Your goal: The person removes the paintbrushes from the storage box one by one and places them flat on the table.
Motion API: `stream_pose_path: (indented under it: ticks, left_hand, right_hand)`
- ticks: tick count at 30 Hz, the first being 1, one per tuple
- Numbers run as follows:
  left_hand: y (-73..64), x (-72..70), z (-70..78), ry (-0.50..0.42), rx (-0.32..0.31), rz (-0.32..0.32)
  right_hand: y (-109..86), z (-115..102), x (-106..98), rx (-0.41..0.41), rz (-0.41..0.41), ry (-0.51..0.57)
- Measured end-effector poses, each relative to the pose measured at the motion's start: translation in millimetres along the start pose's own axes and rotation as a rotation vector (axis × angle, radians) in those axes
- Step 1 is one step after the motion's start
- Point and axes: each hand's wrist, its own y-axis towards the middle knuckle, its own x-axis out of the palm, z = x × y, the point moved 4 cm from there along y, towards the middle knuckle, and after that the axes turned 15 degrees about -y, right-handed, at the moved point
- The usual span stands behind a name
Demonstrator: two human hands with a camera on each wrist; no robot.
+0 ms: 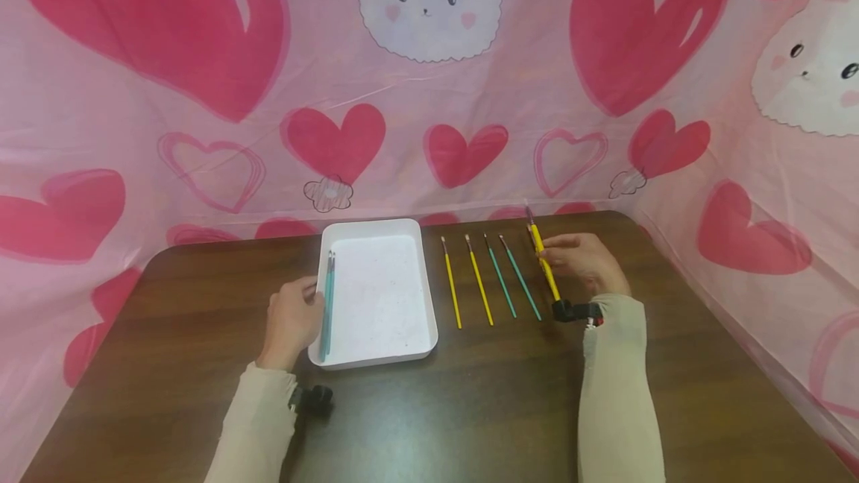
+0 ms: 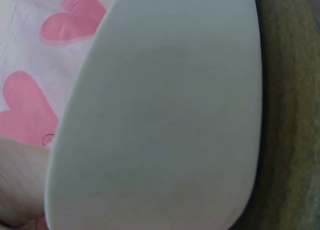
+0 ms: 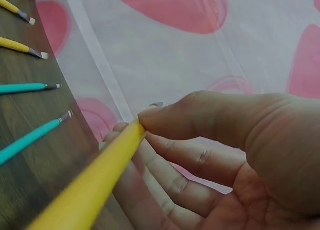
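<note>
A white tray (image 1: 379, 297) lies on the table, with two teal paintbrushes (image 1: 328, 311) along the inside of its left wall. My left hand (image 1: 291, 323) holds the tray's left side at the rim; the left wrist view shows mostly the tray's pale outer wall (image 2: 160, 115) and a bit of the hand (image 2: 22, 185). To the right, my right hand (image 1: 584, 263) pinches a yellow paintbrush (image 1: 546, 270) between thumb and fingers, bristles pointing away. In the right wrist view, its yellow handle (image 3: 95, 182) runs toward the camera and the thumb (image 3: 190, 115) presses on it.
Between tray and right hand lie two yellow paintbrushes (image 1: 452, 285) and two teal paintbrushes (image 1: 501, 278), roughly side by side, bristles toward the back. The brown wooden table (image 1: 403, 423) meets a pink heart-patterned cloth (image 1: 470, 95) behind and at the sides.
</note>
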Motion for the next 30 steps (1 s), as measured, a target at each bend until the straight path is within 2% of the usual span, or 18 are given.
stream_pose_path:
  ticks: [10,20,30]
  left_hand:
    - [0.6,0.3,-1.7,0.003,-0.010,-0.001]
    - [1.3,-1.7,-1.0,0.008,0.006,0.002]
    - [3.1,0.8,-3.5,0.007,-0.012,-0.009]
  right_hand:
    - [4.6,8.9,-10.1,-0.027,0.039,-0.016]
    - [9.5,18.0,-18.5,-0.021,0.014,-0.073]
    - [10.3,35.9,-25.6,0.020,0.000,-0.236]
